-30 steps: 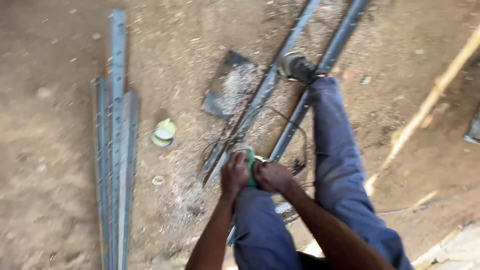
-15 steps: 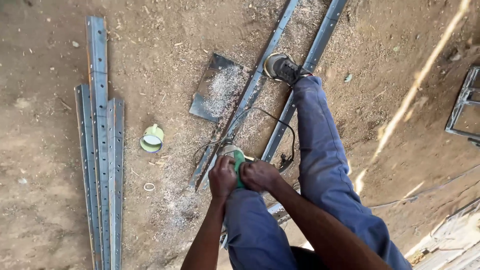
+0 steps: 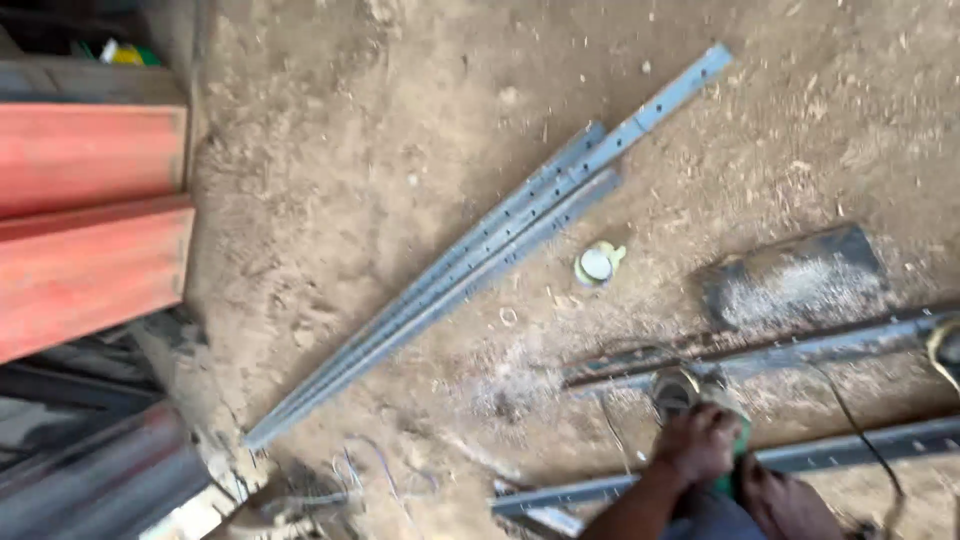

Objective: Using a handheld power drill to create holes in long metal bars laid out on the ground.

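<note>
Both hands, left hand (image 3: 700, 445) and right hand (image 3: 785, 500), clamp the green angle grinder (image 3: 700, 400) on the grey perforated steel angle bar (image 3: 760, 352); a slackened grip could let its disc kick.

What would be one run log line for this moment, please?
left hand: on green angle grinder | right hand: gripping its rear | grinder at dark steel angle bar | grey perforated steel bars lie apart

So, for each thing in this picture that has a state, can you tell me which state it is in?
Left hand: closed on the green power tool.
Right hand: on the tool's rear, grip partly hidden.
Green handheld power tool: held low against the grey metal rail.
Bundle of grey perforated steel bars: lying flat on dirt.
Small round green-and-white lid: lying flat, apart.
</note>
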